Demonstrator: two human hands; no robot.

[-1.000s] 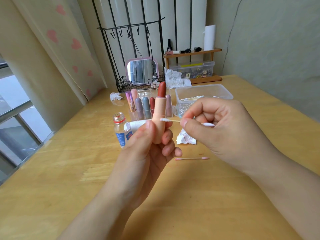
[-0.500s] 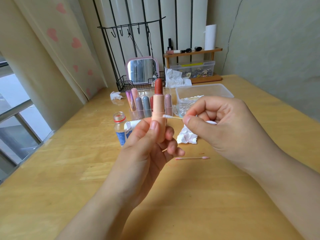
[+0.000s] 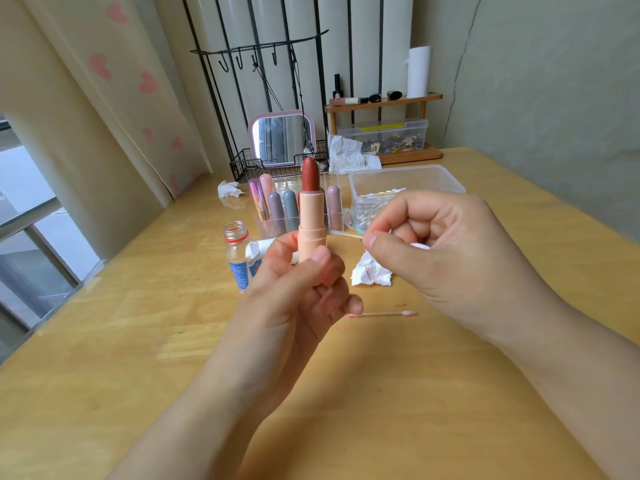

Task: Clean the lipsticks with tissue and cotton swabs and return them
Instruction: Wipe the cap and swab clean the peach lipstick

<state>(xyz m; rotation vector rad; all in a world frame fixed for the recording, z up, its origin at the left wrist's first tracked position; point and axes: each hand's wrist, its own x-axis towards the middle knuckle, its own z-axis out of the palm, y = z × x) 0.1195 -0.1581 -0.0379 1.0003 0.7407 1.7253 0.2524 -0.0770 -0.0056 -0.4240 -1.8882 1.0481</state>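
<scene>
My left hand (image 3: 301,292) grips an open peach-cased lipstick (image 3: 312,216) upright, its dark red bullet fully out. My right hand (image 3: 446,251) pinches a cotton swab (image 3: 346,234) whose white tip meets the right side of the lipstick's case. Behind the lipstick stands a clear organizer (image 3: 333,188) holding several capped lipsticks (image 3: 277,211). A crumpled, red-stained tissue (image 3: 370,271) lies on the table under my right hand. A used pink-tipped swab (image 3: 384,314) lies on the table nearer to me.
A small open bottle with a red collar (image 3: 238,254) stands left of my hands. A clear tub of swabs (image 3: 401,178) sits behind right. Further back are a pink mirror (image 3: 282,138), a wire basket (image 3: 242,164), crumpled tissues (image 3: 349,155) and a wooden shelf (image 3: 384,105).
The lipstick went from tilted right to upright, turned in my left hand. The swab tip shifted from in front of the case to its right side.
</scene>
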